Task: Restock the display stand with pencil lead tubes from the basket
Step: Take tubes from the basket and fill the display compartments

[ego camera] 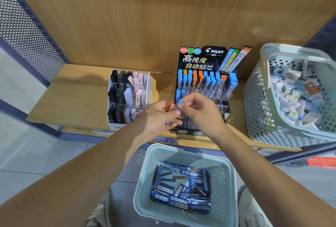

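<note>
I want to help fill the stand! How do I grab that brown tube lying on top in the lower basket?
Pinch the brown tube across its two long sides near the middle, coming straight down from above. It lies flat and sideways on top of the other tubes, and the walls of the basket would likely block a reach from the side.

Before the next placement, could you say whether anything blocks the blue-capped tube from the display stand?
Nothing visible does; the right hand holds the blue-capped tube just in front of the display stand, at its lower slots.
</note>
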